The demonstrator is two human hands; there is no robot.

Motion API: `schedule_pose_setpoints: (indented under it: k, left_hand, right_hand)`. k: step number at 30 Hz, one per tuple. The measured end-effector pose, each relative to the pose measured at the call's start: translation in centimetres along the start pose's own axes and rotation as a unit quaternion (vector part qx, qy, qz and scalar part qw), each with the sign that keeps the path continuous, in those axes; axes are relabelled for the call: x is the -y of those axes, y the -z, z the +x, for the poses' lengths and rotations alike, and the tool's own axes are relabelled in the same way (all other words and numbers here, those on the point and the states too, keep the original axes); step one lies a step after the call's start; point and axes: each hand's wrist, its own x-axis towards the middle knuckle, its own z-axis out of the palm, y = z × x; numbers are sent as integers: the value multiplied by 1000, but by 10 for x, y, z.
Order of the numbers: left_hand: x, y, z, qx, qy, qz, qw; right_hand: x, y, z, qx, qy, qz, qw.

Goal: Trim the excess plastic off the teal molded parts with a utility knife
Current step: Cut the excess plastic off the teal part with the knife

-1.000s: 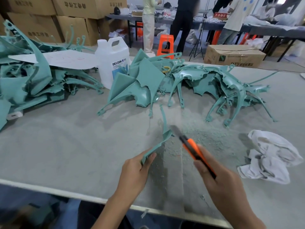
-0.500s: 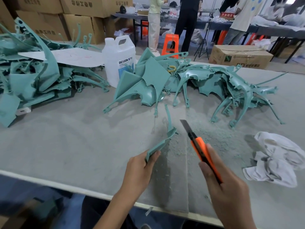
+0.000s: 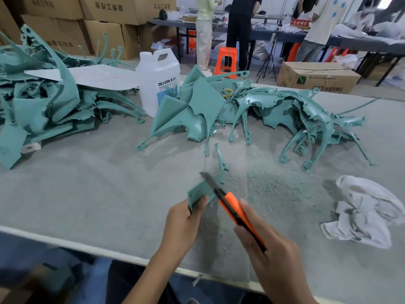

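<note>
At lower centre of the frame a curved teal part (image 3: 198, 191) is held over the worktop (image 3: 87, 185), its near end pinched in the left grip (image 3: 184, 224). The right grip (image 3: 269, 253) is clenched round an orange knife (image 3: 232, 205), blade across the part's flat face. Beyond, a teal heap (image 3: 210, 99) fills the centre, a jug (image 3: 160, 80) at its left, a rag (image 3: 368, 213) at right.

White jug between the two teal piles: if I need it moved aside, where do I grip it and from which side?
Grip the moulded handle at the top of the white jug, coming down from above. It stands upright, handle loop uppermost; teal parts crowd its right side and a white sheet its left, so side approaches look blocked.
</note>
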Motion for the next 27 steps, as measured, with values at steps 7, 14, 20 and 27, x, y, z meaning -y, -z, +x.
schedule_pose_setpoints:
  k: [7,14,20,27]
  left_hand:
    - [2,-1,-4,25,-22,37,999]
    - [-12,13,-2,-26,-73,118,990]
    - [-79,66,-3,-30,-209,82,974]
    - [-139,71,4,-28,-268,261,927]
  right_hand:
    - [-44,-5,13,-60,-156,38,985]
    - [-57,-4,7,-104,-187,63,975]
    - [-63,-6,6,-124,-199,66,970]
    - [-71,-13,3,-134,-237,112,956]
